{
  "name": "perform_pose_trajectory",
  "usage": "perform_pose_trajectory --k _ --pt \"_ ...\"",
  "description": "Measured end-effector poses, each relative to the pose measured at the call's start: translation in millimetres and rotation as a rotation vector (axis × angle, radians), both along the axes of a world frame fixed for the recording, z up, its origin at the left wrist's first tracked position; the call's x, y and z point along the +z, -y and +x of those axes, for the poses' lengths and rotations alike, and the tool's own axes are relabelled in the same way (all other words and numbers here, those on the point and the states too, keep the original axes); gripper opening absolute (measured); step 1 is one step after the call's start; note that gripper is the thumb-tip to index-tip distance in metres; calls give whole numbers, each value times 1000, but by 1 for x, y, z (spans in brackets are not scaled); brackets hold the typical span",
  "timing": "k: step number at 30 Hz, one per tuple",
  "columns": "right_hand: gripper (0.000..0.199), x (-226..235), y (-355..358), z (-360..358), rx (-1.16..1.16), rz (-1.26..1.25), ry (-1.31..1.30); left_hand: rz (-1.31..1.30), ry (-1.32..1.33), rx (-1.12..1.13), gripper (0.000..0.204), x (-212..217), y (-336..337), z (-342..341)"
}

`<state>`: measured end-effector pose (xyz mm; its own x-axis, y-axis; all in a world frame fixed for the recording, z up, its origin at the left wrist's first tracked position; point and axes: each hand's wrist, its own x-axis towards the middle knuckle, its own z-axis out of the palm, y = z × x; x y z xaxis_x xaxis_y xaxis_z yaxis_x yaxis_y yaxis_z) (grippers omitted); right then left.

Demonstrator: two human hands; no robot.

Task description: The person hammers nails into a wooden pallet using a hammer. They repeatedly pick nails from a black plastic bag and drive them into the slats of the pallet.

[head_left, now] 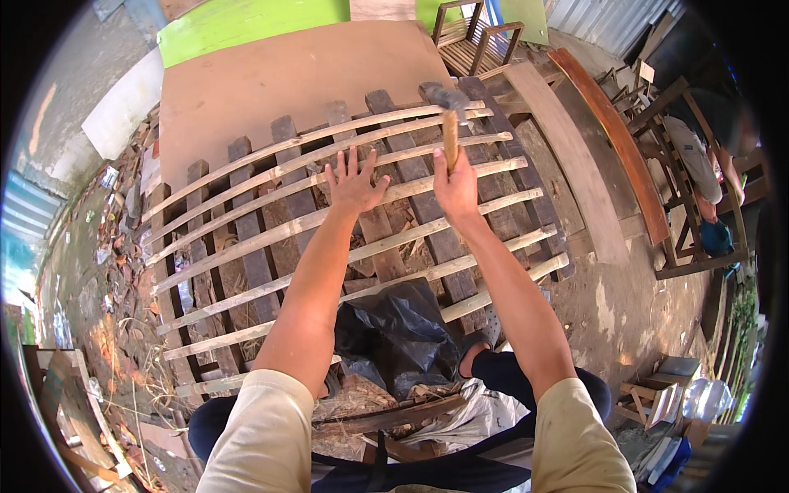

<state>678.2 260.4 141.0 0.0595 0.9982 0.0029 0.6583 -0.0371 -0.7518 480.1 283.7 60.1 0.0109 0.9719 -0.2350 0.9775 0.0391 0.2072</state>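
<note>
My right hand [456,187] grips a hammer by its wooden handle [449,140]. The dark hammer head [446,99] is raised at the far right of a slatted frame, slightly blurred. My left hand [355,184] lies with fingers spread over the light bamboo slats [271,237], near the frame's middle. Several long slats run across dark wooden beams [283,131] that point away from me. Whether a nail sits under the hammer cannot be made out. A black plastic sheet [394,329] is bunched at the near side, between my knees.
A brown board [304,74] leans beyond the frame, with green panels [246,29] behind it. Long planks [612,140] lie to the right. Past them, a person [699,168] sits by a wooden frame [657,123]. Scattered debris [111,238] covers the ground at left.
</note>
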Motion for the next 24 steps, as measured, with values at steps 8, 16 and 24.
perform_pose_trajectory --k 8,16,24 --pt "53 -5 2 -4 32 -94 42 35 22 20 76 -2 2 -6" --pt "54 -31 -1 -3 88 -281 236 41 6 10 76 0 0 1" --pt "53 -12 0 6 165 -323 313 18 116 -90 77 -3 4 -19"
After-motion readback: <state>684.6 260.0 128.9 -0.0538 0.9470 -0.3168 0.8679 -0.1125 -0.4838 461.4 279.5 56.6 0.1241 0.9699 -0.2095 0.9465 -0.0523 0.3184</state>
